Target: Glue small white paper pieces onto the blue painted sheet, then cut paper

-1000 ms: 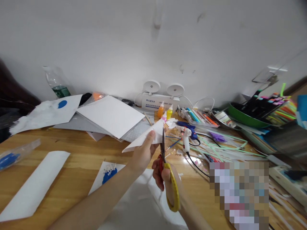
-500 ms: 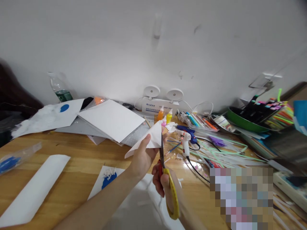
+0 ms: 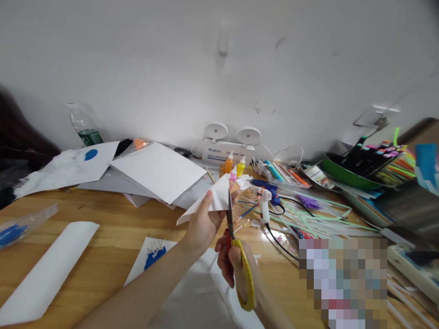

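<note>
Between the thumb and fingers of my left hand (image 3: pixel 205 224) is a folded piece of white paper (image 3: pixel 219 195), raised above the table. My right hand (image 3: pixel 235 262) is closed around the handles of red and yellow scissors (image 3: pixel 247 283). The blades point up and away from me, at the paper's right edge; whether they are fully closed is hard to make out. Beneath my hands lies a white sheet (image 3: pixel 192 292), and close to its left corner is a blue patch (image 3: pixel 155 258) with white crumbs.
A curled white paper strip (image 3: pixel 50 274) lies at left. White boards (image 3: pixel 159 171) are stacked at the back. Right of my hands are a white glue gun (image 3: pixel 264 205) with a black cord, a blue glue gun (image 3: pixel 269 186), small paint bottles (image 3: pixel 241 167) and a green bowl (image 3: pixel 353 176) of markers.
Both hands keep nearly the same place, with the paper and scissors still held. The scissor blades look slightly shifted along the paper's right edge. The whole view has moved a little.
</note>
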The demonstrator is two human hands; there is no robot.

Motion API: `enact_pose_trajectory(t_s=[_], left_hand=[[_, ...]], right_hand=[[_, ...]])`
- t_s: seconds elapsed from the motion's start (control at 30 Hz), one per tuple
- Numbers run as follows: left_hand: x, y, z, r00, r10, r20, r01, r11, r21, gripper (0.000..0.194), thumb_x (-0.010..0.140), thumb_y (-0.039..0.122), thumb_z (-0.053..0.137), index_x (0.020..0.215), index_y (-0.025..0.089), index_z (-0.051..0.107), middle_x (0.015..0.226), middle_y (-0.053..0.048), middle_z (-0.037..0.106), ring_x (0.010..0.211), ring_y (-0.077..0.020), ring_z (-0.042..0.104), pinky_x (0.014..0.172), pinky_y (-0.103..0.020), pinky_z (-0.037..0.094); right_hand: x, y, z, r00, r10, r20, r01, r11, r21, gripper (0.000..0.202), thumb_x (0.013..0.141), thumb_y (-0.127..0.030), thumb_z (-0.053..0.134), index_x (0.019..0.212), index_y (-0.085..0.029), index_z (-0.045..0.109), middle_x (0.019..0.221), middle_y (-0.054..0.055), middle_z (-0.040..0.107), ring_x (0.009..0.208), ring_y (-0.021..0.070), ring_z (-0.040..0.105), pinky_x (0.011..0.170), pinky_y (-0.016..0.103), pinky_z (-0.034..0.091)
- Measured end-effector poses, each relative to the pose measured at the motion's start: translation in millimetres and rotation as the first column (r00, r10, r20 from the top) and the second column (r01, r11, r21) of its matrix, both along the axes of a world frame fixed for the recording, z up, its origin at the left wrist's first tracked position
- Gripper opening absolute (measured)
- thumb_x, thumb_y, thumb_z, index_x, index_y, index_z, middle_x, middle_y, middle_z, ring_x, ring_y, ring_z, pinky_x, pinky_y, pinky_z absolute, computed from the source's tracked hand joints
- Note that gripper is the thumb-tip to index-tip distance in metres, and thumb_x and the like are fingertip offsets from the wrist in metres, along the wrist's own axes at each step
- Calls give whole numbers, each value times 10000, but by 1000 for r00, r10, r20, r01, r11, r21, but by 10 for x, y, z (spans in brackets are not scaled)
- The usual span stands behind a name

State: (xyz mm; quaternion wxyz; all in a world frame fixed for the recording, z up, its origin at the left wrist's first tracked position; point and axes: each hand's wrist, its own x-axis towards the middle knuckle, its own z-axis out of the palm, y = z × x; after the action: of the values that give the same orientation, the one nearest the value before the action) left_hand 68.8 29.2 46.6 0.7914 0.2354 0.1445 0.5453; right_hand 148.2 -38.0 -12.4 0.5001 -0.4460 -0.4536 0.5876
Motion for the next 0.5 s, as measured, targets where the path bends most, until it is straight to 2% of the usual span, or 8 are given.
enact_pose_trajectory(t_s=[0.2, 0.37, 0.5], left_hand=[[-4, -5, -7, 1000, -11, 2, 11, 1000, -24, 395, 886, 273, 328, 1218, 110, 465, 1074, -95, 631, 1053, -215, 545, 945, -326, 389], [-10, -9, 16, 1000, -28, 2, 28, 999, -37, 405, 897, 228, 283, 1257, 93, 409, 1068, -104, 633, 1040, -210, 555, 924, -323, 410], [-11, -2, 27, 1000, -15, -17, 15, 999, -39, 402, 902, 215, 269, 1250, 73, 410, 1047, -109, 643, 1040, -208, 555, 932, -324, 406]], right_hand=[[39, 16, -1, 998, 58, 27, -57, 998, -21, 683, 561, -811, 351, 722, -154, 450, 327, -88, 365, 228, 29, 254, 253, 142, 132], [46, 24, 7, 998, 47, 46, -45, 998, -35, 691, 583, -799, 349, 757, -143, 474, 331, -80, 396, 227, 39, 281, 250, 148, 178], [38, 30, 24, 998, 47, 30, -46, 998, -51, 716, 544, -815, 362, 741, -139, 496, 302, -83, 372, 209, 41, 266, 237, 152, 146]])
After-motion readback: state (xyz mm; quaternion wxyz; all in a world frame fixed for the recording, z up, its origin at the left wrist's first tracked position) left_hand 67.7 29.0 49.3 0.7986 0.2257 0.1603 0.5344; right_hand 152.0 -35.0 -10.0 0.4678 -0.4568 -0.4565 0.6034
